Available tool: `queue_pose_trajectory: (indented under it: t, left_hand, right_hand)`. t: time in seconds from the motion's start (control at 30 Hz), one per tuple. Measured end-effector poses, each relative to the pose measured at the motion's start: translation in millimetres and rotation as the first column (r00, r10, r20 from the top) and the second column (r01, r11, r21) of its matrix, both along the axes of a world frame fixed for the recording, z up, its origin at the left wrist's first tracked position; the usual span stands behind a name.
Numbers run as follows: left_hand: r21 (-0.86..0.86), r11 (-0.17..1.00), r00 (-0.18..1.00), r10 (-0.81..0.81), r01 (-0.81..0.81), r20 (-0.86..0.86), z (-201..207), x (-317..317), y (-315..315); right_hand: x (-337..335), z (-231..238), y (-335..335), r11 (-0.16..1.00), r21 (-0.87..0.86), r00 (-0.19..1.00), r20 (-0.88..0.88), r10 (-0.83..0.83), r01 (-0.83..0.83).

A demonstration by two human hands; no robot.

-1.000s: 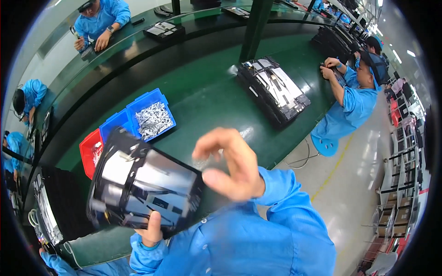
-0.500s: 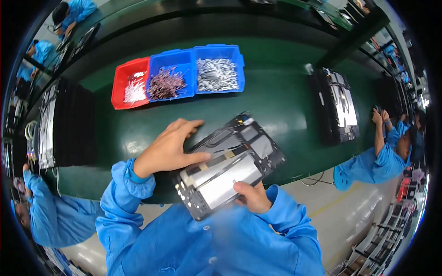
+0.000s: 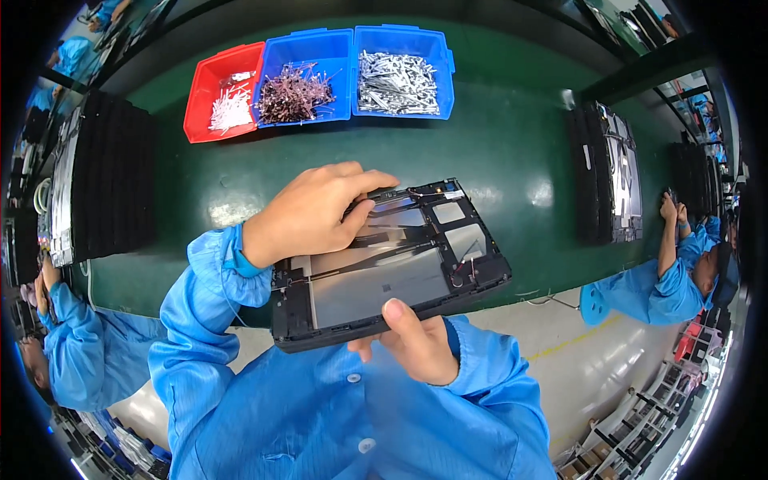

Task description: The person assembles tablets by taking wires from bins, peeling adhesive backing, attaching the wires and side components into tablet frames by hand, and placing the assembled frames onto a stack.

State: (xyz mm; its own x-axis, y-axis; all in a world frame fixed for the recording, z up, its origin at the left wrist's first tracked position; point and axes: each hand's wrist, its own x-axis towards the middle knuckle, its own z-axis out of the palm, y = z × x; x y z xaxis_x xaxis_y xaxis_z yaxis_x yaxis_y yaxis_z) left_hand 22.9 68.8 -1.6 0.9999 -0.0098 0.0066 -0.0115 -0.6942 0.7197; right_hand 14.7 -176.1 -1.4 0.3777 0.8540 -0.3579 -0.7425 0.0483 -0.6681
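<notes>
An opened tablet (image 3: pixel 384 280), black-framed with a flat silver battery and inner parts showing, is held tilted above the table's near edge. My right hand (image 3: pixel 420 344) grips its near side, thumb on the top rim and fingers underneath. Over the far left part of the tablet lies my left hand (image 3: pixel 316 210), its fingers curled at the far edge and its thumb bent inward above the battery. The left fingertips are partly hidden, so any small part between them cannot be made out.
Beyond the tablet stand a red bin (image 3: pixel 200 104) of small white pieces, a blue bin (image 3: pixel 276 48) of dark reddish pieces and a blue bin (image 3: pixel 444 80) of silvery-white pieces. Stacks of devices stand left (image 3: pixel 120 176) and right (image 3: pixel 592 172). Co-workers (image 3: pixel 664 280) sit at both sides.
The tablet has turned to lie more level across my body, its near rim now facing me. My left hand has moved up and right onto its far edge, and its fingers have curled.
</notes>
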Motion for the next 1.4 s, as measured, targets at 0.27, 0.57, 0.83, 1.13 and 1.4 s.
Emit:
queue_pose_trajectory:
  t: [0.27, 0.57, 0.83, 1.13, 1.4]
  left_hand:
    - [0.084, 0.993, 0.996, -0.090, 0.088, 0.017, -2, 3, -2]
    - [-0.329, 0.926, 0.938, 0.067, -0.186, -0.340, -11, -1, 21]
    - [-0.635, 0.702, 0.878, -0.030, -0.321, -0.477, -23, -3, -14]
    - [-0.612, 0.707, 0.842, -0.042, -0.355, -0.538, -23, 5, -14]
    - [-0.551, 0.756, 0.821, -0.030, -0.355, -0.570, -19, 12, -17]
  right_hand:
    - [-2, -6, 0, 0.995, 0.077, 0.994, -0.093, -0.049, 0.057]
    - [38, -25, -40, 0.936, -0.318, 0.988, 0.090, -0.129, 0.151]
    - [96, -31, -73, 0.878, -0.297, 0.809, 0.567, -0.154, 0.375]
    - [93, -38, -71, 0.878, -0.290, 0.807, 0.569, -0.161, 0.380]
    - [95, -38, -71, 0.887, -0.274, 0.819, 0.546, -0.174, 0.371]
